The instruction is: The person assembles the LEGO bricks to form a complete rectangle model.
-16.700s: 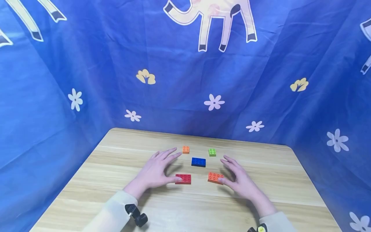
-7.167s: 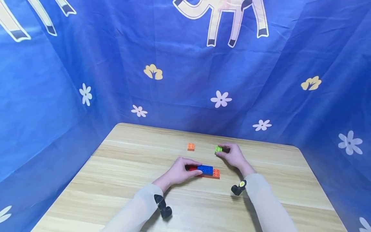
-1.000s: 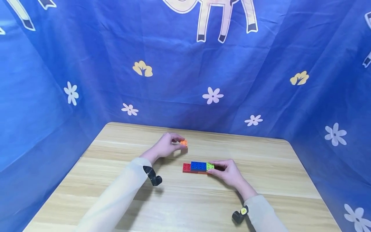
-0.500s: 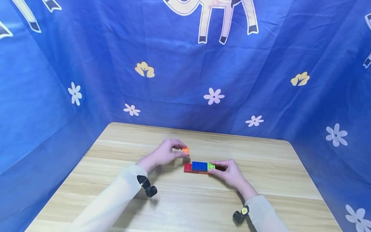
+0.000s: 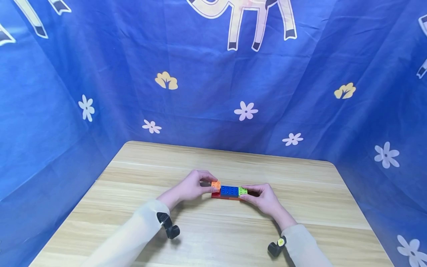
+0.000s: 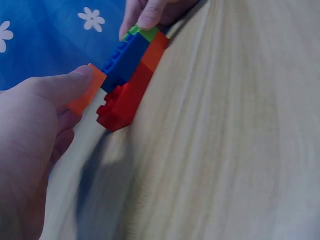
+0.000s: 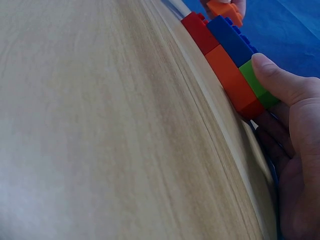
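My left hand [image 5: 190, 186] pinches a small orange brick [image 5: 216, 185] between thumb and fingers, just above the bare end of a red brick [image 6: 120, 107]. In the left wrist view that small brick is tilted and apart from the studs. The red brick and a larger orange brick [image 7: 231, 77] lie end to end on the table. A blue brick [image 5: 229, 191] sits on top across both of them. Beside it, a green brick [image 7: 258, 85] is mounted on the orange one. My right hand [image 5: 265, 200] grips that green brick at the right end.
The assembly stands on a wooden table [image 5: 213, 237] with rounded back corners. A blue patterned cloth [image 5: 200, 111] hangs behind and along both sides. Each wrist carries a small black camera [image 5: 171, 230].
Over the last second my left hand has brought the small orange brick from the back of the table forward to above the red end. The right hand keeps its grip on the green brick.
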Available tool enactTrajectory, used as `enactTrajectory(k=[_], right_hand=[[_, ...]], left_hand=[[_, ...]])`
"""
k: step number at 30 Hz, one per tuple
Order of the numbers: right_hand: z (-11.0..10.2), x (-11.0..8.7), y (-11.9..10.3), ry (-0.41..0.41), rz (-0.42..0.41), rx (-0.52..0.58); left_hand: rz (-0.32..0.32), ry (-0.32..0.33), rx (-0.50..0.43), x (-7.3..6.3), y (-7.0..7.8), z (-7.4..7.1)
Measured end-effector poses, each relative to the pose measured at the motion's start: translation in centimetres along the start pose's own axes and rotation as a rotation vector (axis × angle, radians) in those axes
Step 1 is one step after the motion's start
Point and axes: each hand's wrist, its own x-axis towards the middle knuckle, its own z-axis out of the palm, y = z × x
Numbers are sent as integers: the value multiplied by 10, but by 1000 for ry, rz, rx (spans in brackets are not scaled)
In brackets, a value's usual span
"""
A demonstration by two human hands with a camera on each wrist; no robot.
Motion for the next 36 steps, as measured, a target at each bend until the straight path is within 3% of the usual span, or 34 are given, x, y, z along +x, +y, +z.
enactTrajectory(k=[7, 13, 22, 30, 36], right_hand=[[-1, -1, -1, -11, 4, 5], [0, 0, 0, 1, 15, 49], [0, 0, 1, -6, 3, -9], [1, 0, 0, 5, 36, -6], [0, 0, 1, -9, 21, -15]], left_hand=[[3, 6, 59, -4, -5, 6], [-8, 9, 48, -6, -6, 10], [58, 10, 27, -6, -5, 13], [-43, 45, -1, -8, -7, 16], [-66, 58, -29, -8, -7, 18]])
